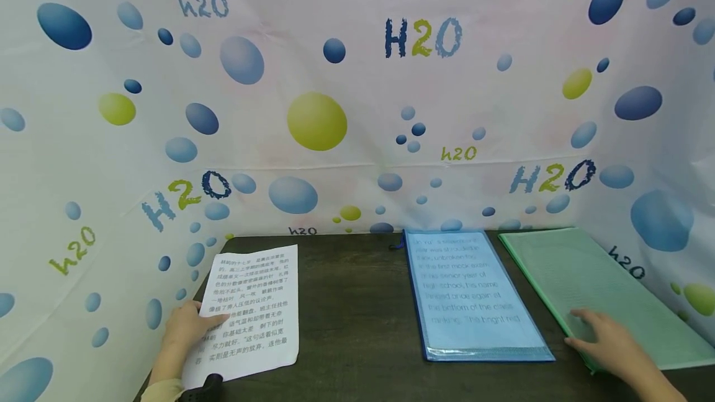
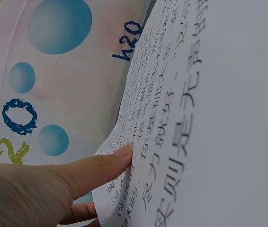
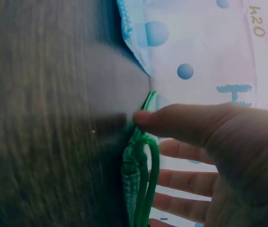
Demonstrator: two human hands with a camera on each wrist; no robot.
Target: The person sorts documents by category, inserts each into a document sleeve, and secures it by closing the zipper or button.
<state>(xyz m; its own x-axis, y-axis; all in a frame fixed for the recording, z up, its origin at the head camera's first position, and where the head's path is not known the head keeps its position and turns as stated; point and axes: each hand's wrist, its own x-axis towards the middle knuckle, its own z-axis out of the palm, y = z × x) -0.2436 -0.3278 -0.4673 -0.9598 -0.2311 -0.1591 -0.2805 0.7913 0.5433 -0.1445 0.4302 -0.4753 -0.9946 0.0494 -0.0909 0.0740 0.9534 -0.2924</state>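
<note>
My left hand (image 1: 185, 329) pinches the left edge of a white printed sheet of paper (image 1: 262, 303), thumb on top. In the left wrist view the thumb (image 2: 101, 168) presses on the print and the other fingers go behind the sheet. My right hand (image 1: 611, 343) is over the near left part of a green zip document pouch (image 1: 603, 278), fingers spread. In the right wrist view its thumb (image 3: 172, 118) is at the green edge (image 3: 146, 109); whether it touches cannot be told. A blue zip pouch (image 1: 475, 303) with a printed sheet inside lies between the hands.
The dark wooden table (image 1: 357, 303) shows between the paper and the blue pouch. A white cloth (image 1: 357, 79) with blue and green dots and H2O lettering hangs behind and at both sides. A black object (image 1: 205, 386) shows by my left wrist.
</note>
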